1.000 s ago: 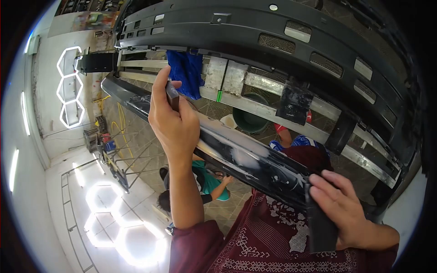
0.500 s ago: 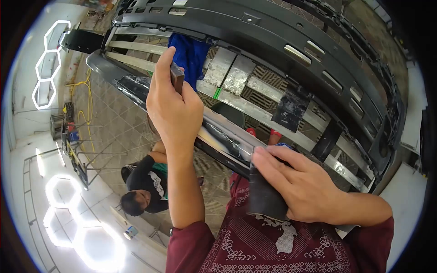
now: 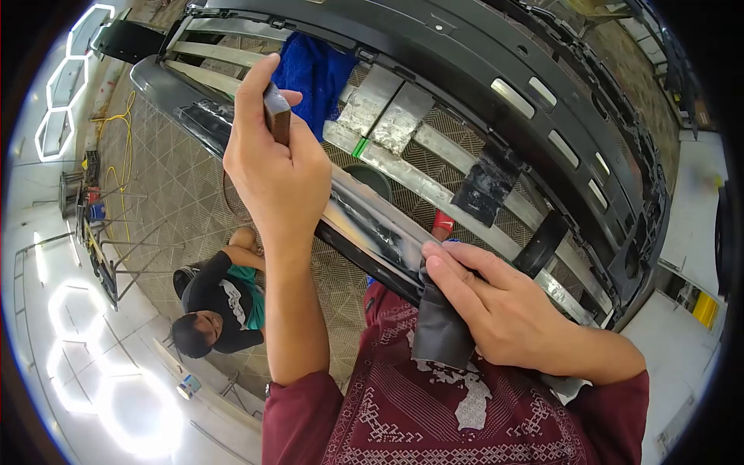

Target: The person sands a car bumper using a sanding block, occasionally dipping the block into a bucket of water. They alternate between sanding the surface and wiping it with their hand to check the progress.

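Note:
A small rectangular block (image 3: 277, 115), grey on top and brown on its side, is gripped in my left hand (image 3: 279, 174) above the bumper. My right hand (image 3: 504, 306) has its fingers closed over the upper edge of a dark sheet that looks like sandpaper (image 3: 443, 329). That sheet hangs down over the near bar of the bumper (image 3: 380, 229), which is wet, with pale and tan patches on its black surface. My right fingertips rest at the bar's edge. Part of the bar is hidden behind my left hand and wrist.
A blue cloth (image 3: 314, 81) lies over the metal slats of the stand (image 3: 418, 182). Beyond it stretches a large black bumper panel (image 3: 465, 54) with slots. Another person (image 3: 225, 306) sits low at the left. A yellow hose (image 3: 124, 159) runs along the tiled floor.
The whole view has shifted, so the bumper, hands and seated person appear further left. My right fingers have moved slightly along the bar with the sheet. The block stays in my left hand.

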The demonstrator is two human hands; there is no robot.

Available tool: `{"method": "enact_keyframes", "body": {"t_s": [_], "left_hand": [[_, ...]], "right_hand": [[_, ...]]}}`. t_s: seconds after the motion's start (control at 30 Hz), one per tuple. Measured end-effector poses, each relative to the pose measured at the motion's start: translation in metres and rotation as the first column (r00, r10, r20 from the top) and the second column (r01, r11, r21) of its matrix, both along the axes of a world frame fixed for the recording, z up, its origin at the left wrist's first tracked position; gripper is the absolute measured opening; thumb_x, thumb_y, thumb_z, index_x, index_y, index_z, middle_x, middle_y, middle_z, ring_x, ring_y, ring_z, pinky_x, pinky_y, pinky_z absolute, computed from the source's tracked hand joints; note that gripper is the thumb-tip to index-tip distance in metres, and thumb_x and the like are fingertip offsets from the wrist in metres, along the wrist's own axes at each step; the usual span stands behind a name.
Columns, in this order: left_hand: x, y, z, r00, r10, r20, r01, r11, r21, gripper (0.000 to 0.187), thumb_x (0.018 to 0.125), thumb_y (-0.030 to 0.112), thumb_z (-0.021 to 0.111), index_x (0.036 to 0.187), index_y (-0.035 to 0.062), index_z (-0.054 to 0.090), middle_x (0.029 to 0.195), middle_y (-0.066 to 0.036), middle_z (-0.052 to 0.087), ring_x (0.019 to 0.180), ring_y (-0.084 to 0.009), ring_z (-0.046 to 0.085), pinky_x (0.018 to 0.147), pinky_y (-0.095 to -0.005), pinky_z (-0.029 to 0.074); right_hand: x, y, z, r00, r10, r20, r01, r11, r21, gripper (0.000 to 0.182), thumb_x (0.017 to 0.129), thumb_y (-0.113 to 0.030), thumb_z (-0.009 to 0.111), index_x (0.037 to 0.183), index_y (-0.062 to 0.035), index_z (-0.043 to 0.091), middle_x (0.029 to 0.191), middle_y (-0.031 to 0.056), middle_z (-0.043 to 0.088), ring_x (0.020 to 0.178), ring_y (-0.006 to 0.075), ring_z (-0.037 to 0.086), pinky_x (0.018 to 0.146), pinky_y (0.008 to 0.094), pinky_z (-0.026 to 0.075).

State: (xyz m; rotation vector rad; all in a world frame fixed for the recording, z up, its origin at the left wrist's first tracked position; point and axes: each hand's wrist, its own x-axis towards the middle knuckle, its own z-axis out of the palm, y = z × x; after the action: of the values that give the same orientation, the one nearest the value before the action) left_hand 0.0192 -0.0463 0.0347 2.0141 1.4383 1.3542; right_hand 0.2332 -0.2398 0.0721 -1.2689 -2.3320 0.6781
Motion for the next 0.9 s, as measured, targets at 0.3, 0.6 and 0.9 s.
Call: {"method": "enact_keyframes", "body": {"t_s": [0.3, 0.6, 0.9], "left_hand": [[0.0, 0.004, -0.001, 0.998, -0.014, 0.066, 0.011, 0.999, 0.041, 0.053, 0.094, -0.01, 0.056, 0.142, 0.0105, 0.065, 0.095, -0.007, 0.076, 0.067, -0.0078, 0.059, 0.062, -0.026, 0.047], [-0.001, 0.004, 0.001, 0.993, 0.005, 0.114, -0.007, 1.0, 0.01, 0.051, 0.098, -0.008, 0.056, 0.144, 0.0109, 0.064, 0.096, -0.006, 0.076, 0.063, -0.0045, 0.055, 0.06, -0.0245, 0.045], [-0.003, 0.004, 0.001, 0.988, 0.019, 0.152, -0.017, 1.0, -0.012, 0.049, 0.102, -0.005, 0.054, 0.147, 0.0112, 0.061, 0.097, -0.007, 0.077, 0.066, -0.0056, 0.061, 0.061, -0.0235, 0.048]], "right_hand": [[0.007, -0.002, -0.004, 1.0, 0.019, 0.0, -0.019, 1.0, 0.024, 0.055, 0.092, -0.009, 0.061, 0.141, 0.0158, 0.057, 0.141, 0.0263, 0.067, 0.132, 0.0371, 0.062, 0.109, 0.0413, 0.056], [0.014, -0.004, -0.005, 1.0, 0.016, -0.008, -0.015, 0.997, 0.074, 0.052, 0.09, -0.01, 0.062, 0.136, 0.0148, 0.059, 0.135, 0.0265, 0.07, 0.126, 0.0381, 0.066, 0.107, 0.0429, 0.058], [0.012, -0.005, -0.006, 0.999, 0.018, 0.039, -0.023, 0.993, 0.118, 0.049, 0.091, -0.012, 0.061, 0.132, 0.0144, 0.061, 0.137, 0.025, 0.068, 0.128, 0.0365, 0.065, 0.107, 0.0426, 0.058]]}}
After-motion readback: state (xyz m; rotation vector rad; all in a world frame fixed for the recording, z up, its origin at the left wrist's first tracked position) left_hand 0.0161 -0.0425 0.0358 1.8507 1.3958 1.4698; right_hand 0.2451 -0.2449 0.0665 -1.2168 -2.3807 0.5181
